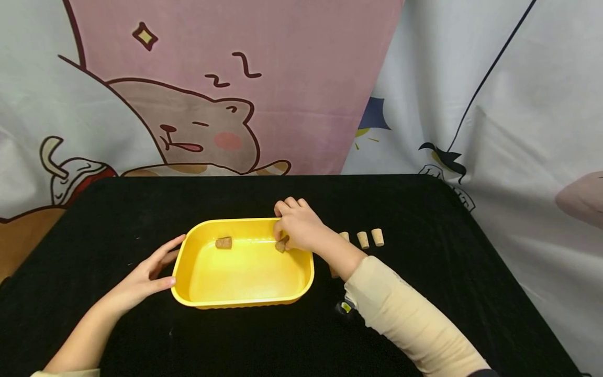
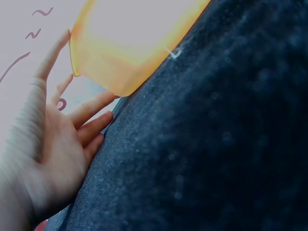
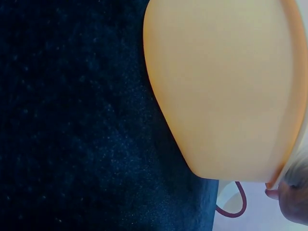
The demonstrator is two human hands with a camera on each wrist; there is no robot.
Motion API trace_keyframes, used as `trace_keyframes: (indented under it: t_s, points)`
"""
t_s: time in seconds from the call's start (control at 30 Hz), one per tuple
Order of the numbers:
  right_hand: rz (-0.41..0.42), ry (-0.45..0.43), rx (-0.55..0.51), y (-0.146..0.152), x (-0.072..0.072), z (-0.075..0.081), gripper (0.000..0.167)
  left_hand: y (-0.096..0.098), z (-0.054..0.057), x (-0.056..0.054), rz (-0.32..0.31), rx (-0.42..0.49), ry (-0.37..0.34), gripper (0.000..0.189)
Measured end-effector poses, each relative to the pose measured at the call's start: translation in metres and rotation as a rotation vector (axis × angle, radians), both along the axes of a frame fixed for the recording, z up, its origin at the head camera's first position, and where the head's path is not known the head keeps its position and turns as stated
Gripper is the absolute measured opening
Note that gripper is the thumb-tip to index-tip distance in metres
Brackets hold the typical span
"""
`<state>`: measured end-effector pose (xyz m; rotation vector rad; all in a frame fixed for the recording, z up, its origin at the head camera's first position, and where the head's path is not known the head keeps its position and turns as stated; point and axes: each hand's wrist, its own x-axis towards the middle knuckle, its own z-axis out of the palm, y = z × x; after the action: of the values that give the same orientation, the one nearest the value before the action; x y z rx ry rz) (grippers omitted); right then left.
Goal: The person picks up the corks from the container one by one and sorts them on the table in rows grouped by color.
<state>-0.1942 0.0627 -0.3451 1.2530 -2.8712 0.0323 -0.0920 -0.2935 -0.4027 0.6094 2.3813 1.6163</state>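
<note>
A yellow plastic tub (image 1: 242, 302) stands on the black cloth in the head view. Inside it, near the back left, lies a brown cork stopper (image 1: 223, 243). My right hand (image 1: 299, 226) reaches over the tub's back right corner and pinches a second cork stopper (image 1: 282, 244) between thumb and fingers, inside the tub. My left hand (image 1: 143, 275) touches the tub's left end, thumb and fingertips spread against the rim and wall. The left wrist view shows those fingers (image 2: 96, 103) nearly straight along the yellow wall. Only a small part of the right hand appears in the right wrist view.
Right of the tub stand several lighter corks (image 1: 377, 237), partly hidden behind the right forearm. A small dark object with a yellow-green patch (image 1: 346, 307) lies by the right sleeve. Behind the black-covered table (image 1: 264, 345) hangs a printed curtain (image 1: 301, 84).
</note>
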Motion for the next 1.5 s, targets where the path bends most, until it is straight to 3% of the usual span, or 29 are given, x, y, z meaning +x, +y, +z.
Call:
trace_keyframes:
  t_s: [0.27, 0.7, 1.27, 1.5]
  points:
    - [-0.004, -0.022, -0.019, 0.003, 0.001, 0.004, 0.017, 0.001, 0.000, 0.000, 0.006, -0.008, -0.005, 0.067]
    - [-0.017, -0.015, -0.191, 0.013, 0.006, 0.025, 0.015, 0.002, 0.002, 0.001, 0.008, -0.009, -0.005, 0.068]
    - [-0.017, -0.179, -0.686, 0.044, 0.026, 0.036, 0.019, 0.002, 0.001, 0.000, 0.000, 0.006, -0.005, 0.067]
    - [-0.110, -0.159, -0.819, 0.064, 0.038, 0.036, 0.019, 0.000, 0.000, 0.000, -0.010, 0.015, -0.009, 0.066]
